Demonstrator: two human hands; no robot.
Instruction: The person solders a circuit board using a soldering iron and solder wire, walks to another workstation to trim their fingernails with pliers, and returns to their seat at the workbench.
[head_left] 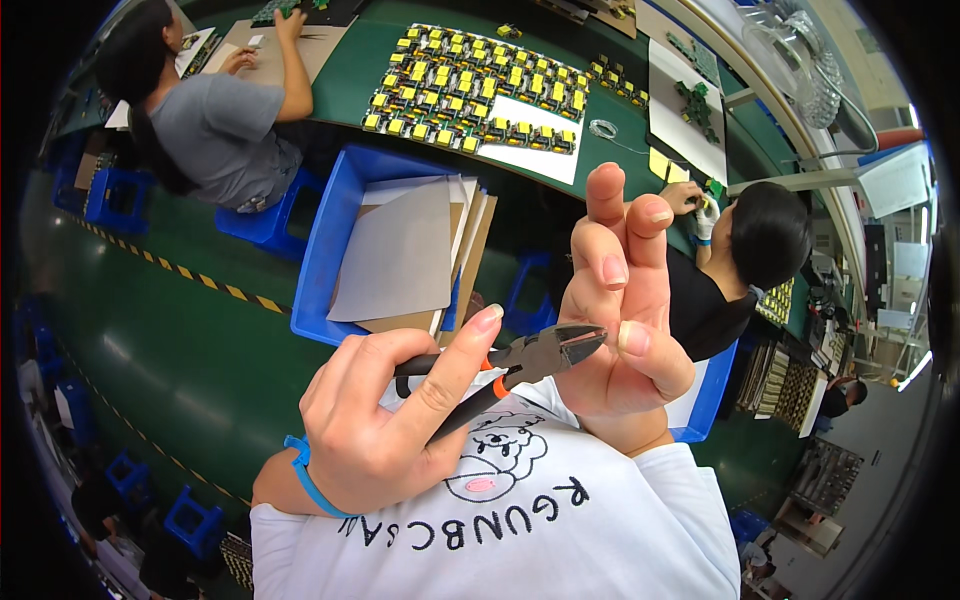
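Head view takes in one long green workbench [350,75] curving across the far side, with a green floor [180,330] between it and the near hands. Three other people show: one in a grey shirt [215,130] seated far left, one in a black top [745,265] at right, and one small figure [838,398] at the far right edge. One big blue bin [320,260] stands mid-scene holding a stack of grey and brown sheets [400,255]; its near rim sits just beyond the left hand. Several smaller blue stools or crates dot the floor at left, too dim to count. On the bench lies one white sheet [530,150] and a dense block of small yellow-and-black parts [470,85], far too many to count. Floor at left, along a yellow-black striped line [200,280], is open.

Nearest, the left hand [385,420], a blue band [305,475] at its wrist, is wrapped around the handles of one pair of cutting pliers [520,360], black with orange trim, thumb pressed along the upper handle. Pliers' jaws stand closed, pointing right, their tip touching the right hand [625,320]. That hand is raised, palm toward the camera, fingers loosely curled and apart, gripping nothing that I can see
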